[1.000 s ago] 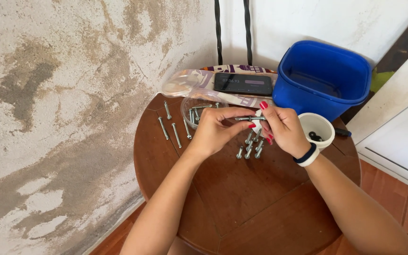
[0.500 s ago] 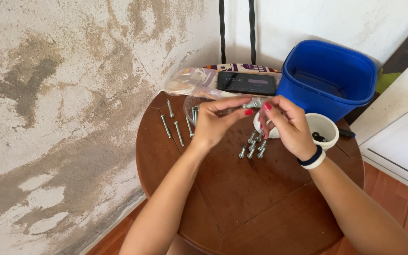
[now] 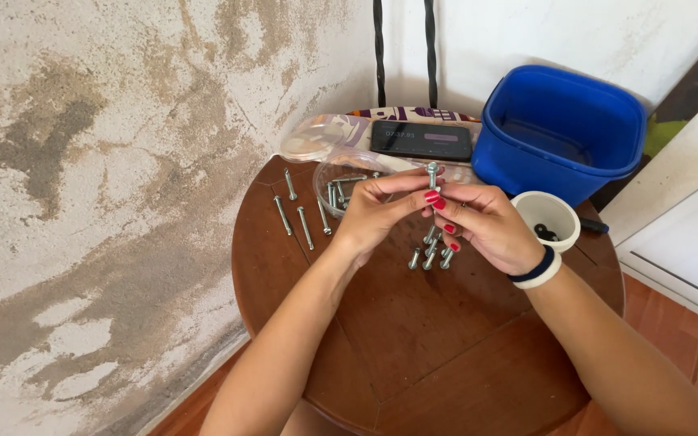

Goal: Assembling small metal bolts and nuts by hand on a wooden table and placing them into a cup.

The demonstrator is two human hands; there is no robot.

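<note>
Landmark: blue tub at back right of round wooden desk; all places referred to it.

Loose bolts: three or four bare bolts lying flat, far left of tub, near left rim of desk. Judged not yet worked.

Clear bowl: transparent container left of tub, more bolts inside; count unreadable through the plastic and behind the left hand.

Left hand: left hand left of tub, above desk centre, fingertips pinched on shank of the held bolt.

Held bolt: silver bolt upright, head up, between both hands, just left of tub's front corner.

Right hand: right hand below-left of tub, fingers closed round lower part of same bolt; whether a nut sits on it cannot be told, fingers cover it.

Small pile: short group of bolts on desk under the hands, front-left of tub. Judged finished pieces, nuts on ends likely but too small to confirm.

White cup: white cup touching tub's front, dark small parts inside, kind unclear.

Progress: judged part-way; pile small, loose stock remaining.

Cut off: dark phone left of tub, screen too small to make out; both forearms leave the frame at the bottom.
</note>
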